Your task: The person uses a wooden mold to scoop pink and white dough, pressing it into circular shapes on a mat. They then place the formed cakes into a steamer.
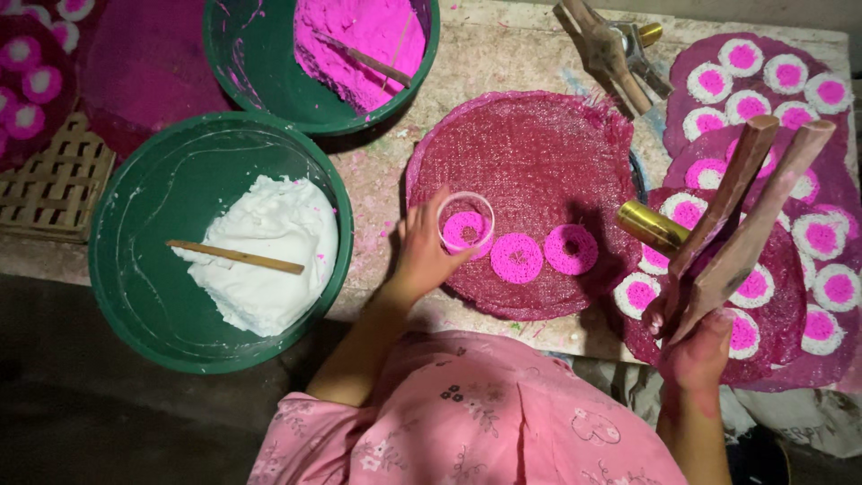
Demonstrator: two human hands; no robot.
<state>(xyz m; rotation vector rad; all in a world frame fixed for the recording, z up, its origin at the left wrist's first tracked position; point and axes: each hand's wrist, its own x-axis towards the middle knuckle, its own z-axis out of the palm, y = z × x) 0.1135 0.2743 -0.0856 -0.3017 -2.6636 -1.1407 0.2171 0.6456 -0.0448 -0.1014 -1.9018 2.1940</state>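
right hand [696,346] grips wooden press [718,242]; left hand [422,251] pinches clear ring [466,223] on red mat [530,153]

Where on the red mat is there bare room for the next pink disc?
The red mat is bare across its whole upper part, above the three pink discs and the ring under the left hand. Crowded: the right-hand mats, full of discs.
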